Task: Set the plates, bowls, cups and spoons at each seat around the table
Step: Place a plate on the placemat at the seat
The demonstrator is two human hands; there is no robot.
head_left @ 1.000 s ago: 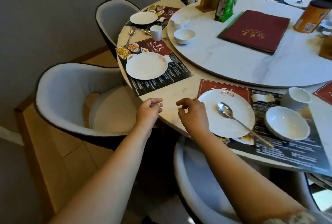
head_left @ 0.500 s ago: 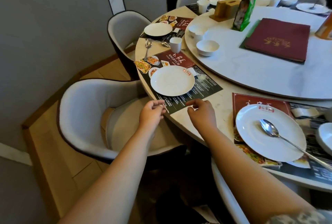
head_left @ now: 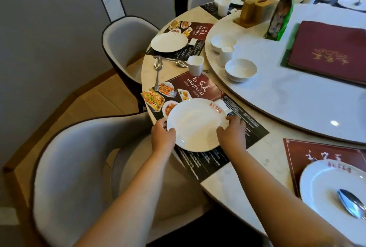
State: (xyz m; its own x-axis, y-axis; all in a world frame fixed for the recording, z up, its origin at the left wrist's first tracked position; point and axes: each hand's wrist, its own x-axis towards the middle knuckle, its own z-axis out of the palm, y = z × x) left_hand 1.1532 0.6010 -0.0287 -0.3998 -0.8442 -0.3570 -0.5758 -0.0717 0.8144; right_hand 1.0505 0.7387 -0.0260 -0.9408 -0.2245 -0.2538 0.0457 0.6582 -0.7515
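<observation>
A white plate with a red mark lies on a dark menu placemat at the seat in front of me. My left hand grips its left rim and my right hand grips its right rim. Beyond the mat stand a white cup and two spoons. A second plate sits on the farther mat. At the lower right a plate carries a spoon. A bowl and small cups rest on the turntable.
The white turntable holds a maroon menu folder, a green bag and a wooden holder. Grey padded chairs stand close around the table edge. A grey wall is at the left.
My view and both hands moved left from the plate with the spoon to the neighbouring seat. Both hands, earlier hovering at the table edge, have closed on the plate's rim.
</observation>
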